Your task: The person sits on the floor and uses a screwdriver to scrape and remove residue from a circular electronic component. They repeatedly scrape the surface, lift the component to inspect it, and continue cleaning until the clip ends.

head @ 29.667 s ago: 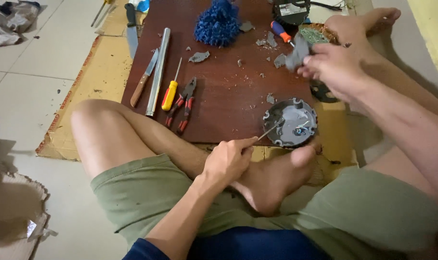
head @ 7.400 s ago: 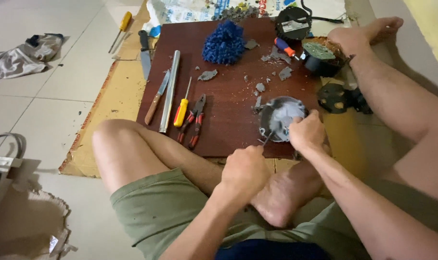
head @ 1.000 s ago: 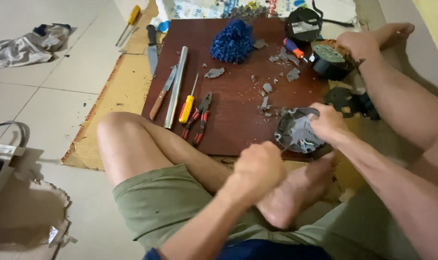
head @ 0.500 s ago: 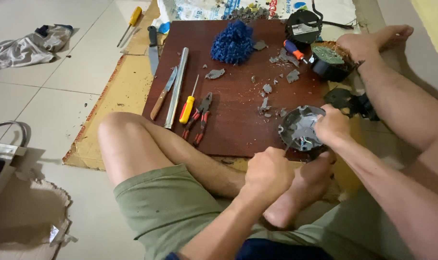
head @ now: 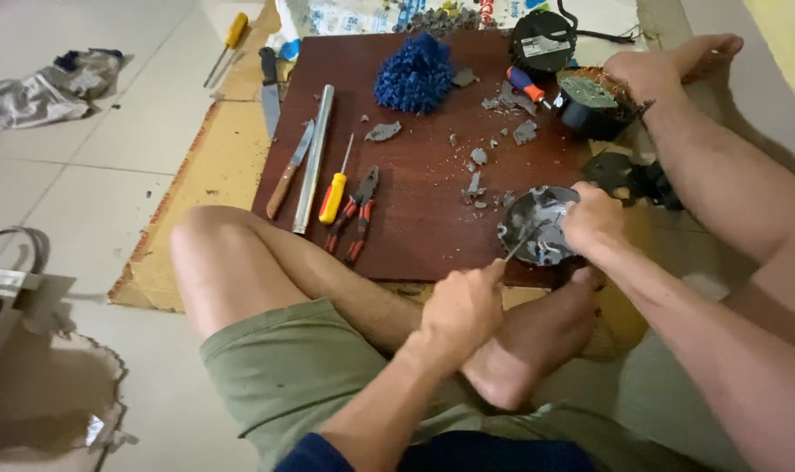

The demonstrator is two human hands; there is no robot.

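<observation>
I sit cross-legged on the floor at a dark red-brown board. My right hand grips the rim of a round grey metal housing tilted on the board's near right edge. My left hand is closed around a thin metal tool whose tip reaches into the housing. My foot lies just below the housing.
On the board lie red-handled pliers, a yellow-handled screwdriver, a metal tube, a knife, a blue fluffy bundle and grey fragments. Black round parts sit at the far right. Cardboard lies under the board.
My left hand has moved up toward the housing and the tool tip is now inside it. My right hand still holds the housing in about the same place.
</observation>
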